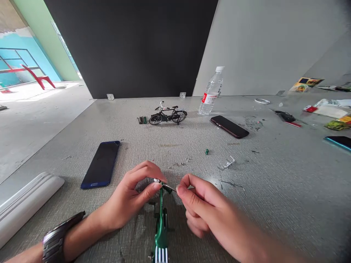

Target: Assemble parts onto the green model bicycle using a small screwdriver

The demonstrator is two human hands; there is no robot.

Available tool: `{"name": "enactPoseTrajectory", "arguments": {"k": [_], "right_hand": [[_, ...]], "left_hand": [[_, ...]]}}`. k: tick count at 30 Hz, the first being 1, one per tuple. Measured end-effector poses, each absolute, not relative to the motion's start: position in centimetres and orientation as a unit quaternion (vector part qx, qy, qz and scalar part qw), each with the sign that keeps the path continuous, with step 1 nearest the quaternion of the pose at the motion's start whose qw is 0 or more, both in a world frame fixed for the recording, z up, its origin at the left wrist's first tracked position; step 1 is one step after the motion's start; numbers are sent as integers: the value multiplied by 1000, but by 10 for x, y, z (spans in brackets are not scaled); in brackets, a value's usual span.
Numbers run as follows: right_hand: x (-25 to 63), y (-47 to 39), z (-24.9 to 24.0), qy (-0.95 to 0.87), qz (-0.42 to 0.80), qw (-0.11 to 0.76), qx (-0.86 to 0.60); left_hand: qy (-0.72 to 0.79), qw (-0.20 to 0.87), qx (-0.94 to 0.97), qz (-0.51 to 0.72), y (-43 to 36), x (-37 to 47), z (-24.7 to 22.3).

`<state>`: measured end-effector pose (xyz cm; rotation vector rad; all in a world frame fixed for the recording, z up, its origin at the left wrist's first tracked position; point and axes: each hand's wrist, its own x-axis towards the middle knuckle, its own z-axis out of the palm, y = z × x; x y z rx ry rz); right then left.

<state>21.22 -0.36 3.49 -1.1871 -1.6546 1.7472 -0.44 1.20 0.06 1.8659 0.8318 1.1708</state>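
Your left hand pinches the top of the green toy bike, which stands on the table between your hands. Your right hand pinches a thin metal part at the same spot. Go slow — a slip could tip the bike, or the little part could drop and roll away.

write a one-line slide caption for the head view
Both hands, left and right, pinch a small part atop a green model bicycle frame; a finished black model bicycle stands behind.
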Motion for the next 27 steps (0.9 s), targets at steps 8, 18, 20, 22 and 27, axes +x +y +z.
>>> {"name": "enactPoseTrajectory", "arguments": {"k": [8, 18, 20, 22, 27], "right_hand": [[212, -5, 28, -784, 385, 233, -429], [210, -8, 33, -744, 454, 266, -412], [210, -8, 34, -668, 568, 266, -402], [209, -7, 34, -568, 689, 251, -373], [208, -5, 34, -455, 787, 223, -351]], "left_hand": [[323, 397, 735, 445, 11, -4, 2], [316, 401, 736, 445, 10, -4, 2], [313, 404, 735, 445, 10, -4, 2], [312, 407, 736, 442, 10, -5, 2], [312, 406, 735, 445, 11, -4, 1]]}}
